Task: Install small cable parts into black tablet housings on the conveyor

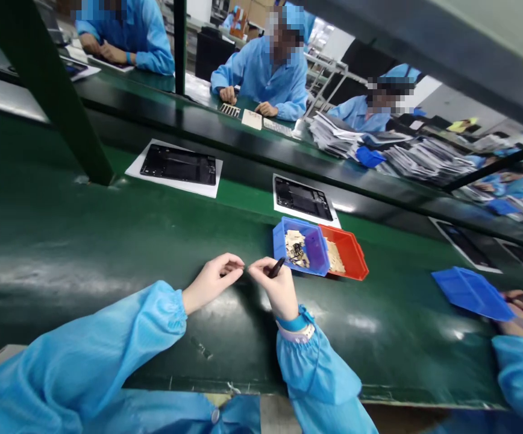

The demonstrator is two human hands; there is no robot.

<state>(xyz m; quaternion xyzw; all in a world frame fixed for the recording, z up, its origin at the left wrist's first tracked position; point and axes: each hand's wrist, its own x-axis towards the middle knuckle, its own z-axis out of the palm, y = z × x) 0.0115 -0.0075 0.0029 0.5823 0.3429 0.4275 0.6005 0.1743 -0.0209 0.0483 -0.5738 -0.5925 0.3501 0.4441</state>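
Over the green bench, my left hand (219, 277) is closed, thumb and fingertips together. Whatever it pinches is too small to make out. My right hand (276, 288) is closed around a slim black pen-like tool (278, 267), whose dark end sticks out above the knuckles. The fingertips of both hands almost meet. Just beyond my right hand stands a blue bin (321, 256) with pale pieces and small dark parts inside. Against its right side is a red bin (356, 259) holding more pale pieces.
Two black device housings (178, 164) (304, 199) lie on white sheets beyond the bins. A green post (58, 102) rises at left. Another blue bin (472, 292) sits beside a co-worker's hand (521, 322) at right. Across the line, several people in blue work near stacked sheets (424, 160).
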